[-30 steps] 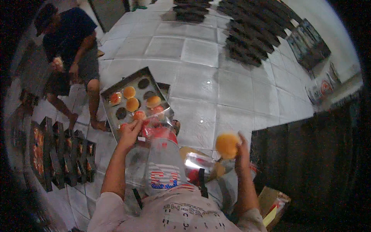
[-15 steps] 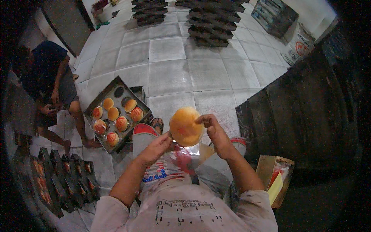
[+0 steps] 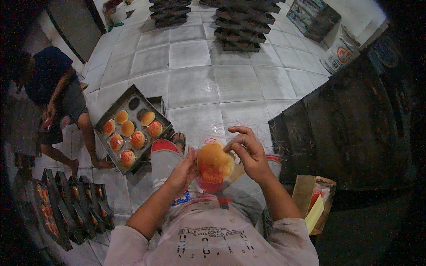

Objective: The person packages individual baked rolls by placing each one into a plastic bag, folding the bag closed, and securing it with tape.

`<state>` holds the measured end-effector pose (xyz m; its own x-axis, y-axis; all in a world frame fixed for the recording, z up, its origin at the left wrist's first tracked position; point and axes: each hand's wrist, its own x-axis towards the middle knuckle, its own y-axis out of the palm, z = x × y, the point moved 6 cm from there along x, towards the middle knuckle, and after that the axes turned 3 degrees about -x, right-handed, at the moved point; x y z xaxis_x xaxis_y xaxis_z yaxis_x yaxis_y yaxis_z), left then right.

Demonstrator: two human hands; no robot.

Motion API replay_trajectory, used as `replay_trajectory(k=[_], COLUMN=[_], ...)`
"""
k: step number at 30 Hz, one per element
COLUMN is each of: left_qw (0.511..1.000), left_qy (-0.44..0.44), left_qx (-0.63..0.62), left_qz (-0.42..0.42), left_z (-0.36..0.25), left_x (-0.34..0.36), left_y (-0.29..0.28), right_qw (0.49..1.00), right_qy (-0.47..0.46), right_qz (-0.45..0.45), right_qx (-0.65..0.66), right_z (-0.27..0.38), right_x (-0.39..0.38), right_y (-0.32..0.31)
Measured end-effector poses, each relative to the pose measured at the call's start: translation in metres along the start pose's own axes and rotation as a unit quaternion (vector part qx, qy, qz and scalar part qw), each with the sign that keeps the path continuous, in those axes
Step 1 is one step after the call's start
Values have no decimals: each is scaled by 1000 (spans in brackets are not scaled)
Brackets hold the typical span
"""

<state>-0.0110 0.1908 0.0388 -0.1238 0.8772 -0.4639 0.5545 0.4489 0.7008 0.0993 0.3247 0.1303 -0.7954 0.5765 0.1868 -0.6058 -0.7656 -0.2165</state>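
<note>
A bun (image 3: pixel 214 158) is held above the lap, between the two hands, with red print of a clear bag (image 3: pixel 211 185) showing over its near part; how much of it lies inside the bag is hard to tell. The left hand (image 3: pixel 182 173) has its fingers closed on the bun's left edge, so the bun lies just to their right. The right hand (image 3: pixel 249 153) is bent, its index finger raised and other fingertips at the bun's far right edge; whether they pinch the film, I cannot tell. From those fingertips the bun's middle lies left and a little nearer. It is almost round, with its slightly longer axis running near to far, and neither hand is clearly nearer. Farther left, a tray (image 3: pixel 123 104) carries more buns (image 3: pixel 128 129), some plain, some under red print. A box (image 3: pixel 305 190) stands near right, well apart from the bun.
</note>
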Motion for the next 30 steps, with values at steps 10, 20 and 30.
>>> replay_trajectory(k=[10, 20, 30], left_qw=[839, 911, 855], left_qy=[342, 252, 153], left_qx=[424, 327, 495], left_qz=[-9, -7, -10], left_z=[-76, -61, -44], left_x=[-30, -27, -27], left_y=[30, 0, 31], right_qw=[962, 989, 974], right_qy=[-144, -42, -31], right_qz=[-15, 19, 143], right_qx=[-230, -139, -175], right_z=[43, -6, 10], right_x=[18, 13, 12], right_y=[-2, 5, 31])
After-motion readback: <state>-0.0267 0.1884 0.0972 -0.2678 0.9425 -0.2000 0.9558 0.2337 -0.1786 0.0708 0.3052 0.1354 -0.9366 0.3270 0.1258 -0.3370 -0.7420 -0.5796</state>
